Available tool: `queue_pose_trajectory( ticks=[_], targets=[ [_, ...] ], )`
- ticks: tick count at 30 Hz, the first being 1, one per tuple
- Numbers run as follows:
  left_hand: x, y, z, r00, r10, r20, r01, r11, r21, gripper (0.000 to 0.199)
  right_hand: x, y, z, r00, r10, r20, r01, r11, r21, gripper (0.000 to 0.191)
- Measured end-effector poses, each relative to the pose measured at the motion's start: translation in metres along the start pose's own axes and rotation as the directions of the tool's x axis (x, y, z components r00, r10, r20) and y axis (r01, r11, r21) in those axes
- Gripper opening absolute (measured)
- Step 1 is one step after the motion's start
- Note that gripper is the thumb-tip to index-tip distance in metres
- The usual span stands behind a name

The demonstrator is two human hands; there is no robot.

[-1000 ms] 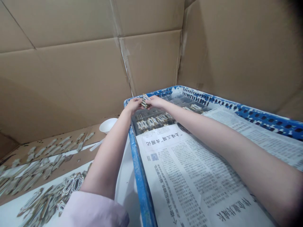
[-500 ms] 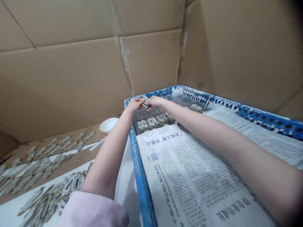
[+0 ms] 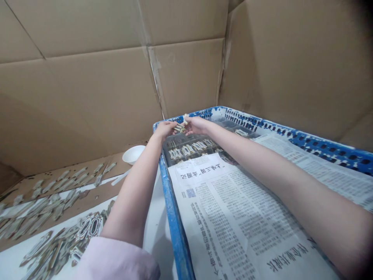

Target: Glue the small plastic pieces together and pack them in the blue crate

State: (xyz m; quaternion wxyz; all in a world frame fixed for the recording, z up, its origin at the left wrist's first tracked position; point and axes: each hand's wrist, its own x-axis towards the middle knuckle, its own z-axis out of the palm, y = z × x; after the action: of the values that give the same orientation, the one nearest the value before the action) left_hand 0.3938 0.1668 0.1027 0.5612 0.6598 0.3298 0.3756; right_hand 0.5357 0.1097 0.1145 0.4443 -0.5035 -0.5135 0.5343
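Over the far left corner of the blue crate [image 3: 175, 217], my left hand [image 3: 165, 129] is closed on several small framed pieces [image 3: 179, 127], held in a stack. Just right of it, my right hand [image 3: 194, 125] pinches one framed piece [image 3: 185, 118] upright between its fingers, close to the stack. Beneath both hands, a dark compartment tray [image 3: 190, 139] in the crate holds rows of similar pieces [image 3: 199, 145]. Printed newspaper [image 3: 239, 202] covers the nearer part of the crate.
A white bowl [image 3: 133, 154] stands left of the crate. Many loose pieces lie in a heap [image 3: 61, 249] and in spread rows [image 3: 37, 212] at the left, partly on cardboard. Cardboard walls [image 3: 186, 74] rise behind and at the right.
My right hand has moved slightly right, away from my left hand, with one piece now raised upright in its fingers. The stack in my left hand shows more clearly.
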Motion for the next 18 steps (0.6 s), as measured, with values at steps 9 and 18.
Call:
queue_pose_trajectory(
  ticks=[9, 18],
  targets=[
    [-0.004, 0.003, 0.004, 0.999, -0.040, 0.017, 0.039, 0.996, 0.085, 0.017, 0.002, 0.009, 0.001, 0.994, -0.019, -0.103, 0.000, 0.983, -0.186, 0.017],
    [-0.004, 0.001, 0.005, 0.997, -0.052, 0.051, 0.048, 0.996, 0.078, 0.018, 0.005, 0.010, 0.003, 0.957, -0.090, -0.278, 0.006, 0.958, -0.287, 0.017]
  ],
)
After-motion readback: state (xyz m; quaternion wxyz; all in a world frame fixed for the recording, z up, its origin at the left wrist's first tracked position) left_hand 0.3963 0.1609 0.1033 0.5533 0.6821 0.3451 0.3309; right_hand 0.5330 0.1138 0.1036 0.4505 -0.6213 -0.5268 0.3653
